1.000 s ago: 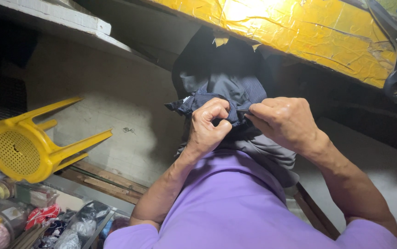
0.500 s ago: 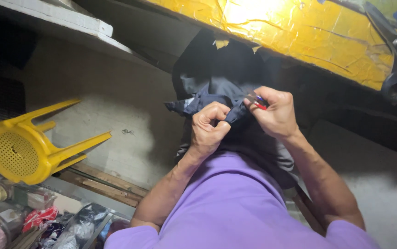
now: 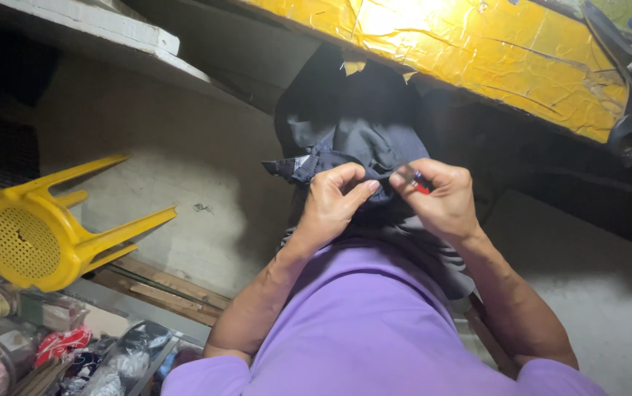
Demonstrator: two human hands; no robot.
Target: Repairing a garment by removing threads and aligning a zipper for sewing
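A dark grey-blue garment (image 3: 360, 139) hangs from the edge of a yellow taped table (image 3: 477, 51) down over my purple-clad lap. My left hand (image 3: 334, 202) pinches a folded seam of the garment between thumb and fingers. My right hand (image 3: 440, 198) holds a small tool with a metal tip and red handle (image 3: 413, 178) against the same seam, just right of the left thumb. The tool's tip touches the cloth; its exact shape is too small to tell.
A yellow plastic stool (image 3: 44, 227) lies on its side at the left. Clear bags of coloured items (image 3: 44, 352) fill the lower left corner. Wooden planks (image 3: 162, 290) lie along the pale concrete wall. A dark machine part (image 3: 627, 110) sits at the table's right end.
My right hand has shifted its grip so the small red-handled tool now shows at the seam. Both hands moved slightly lower and right on the garment.
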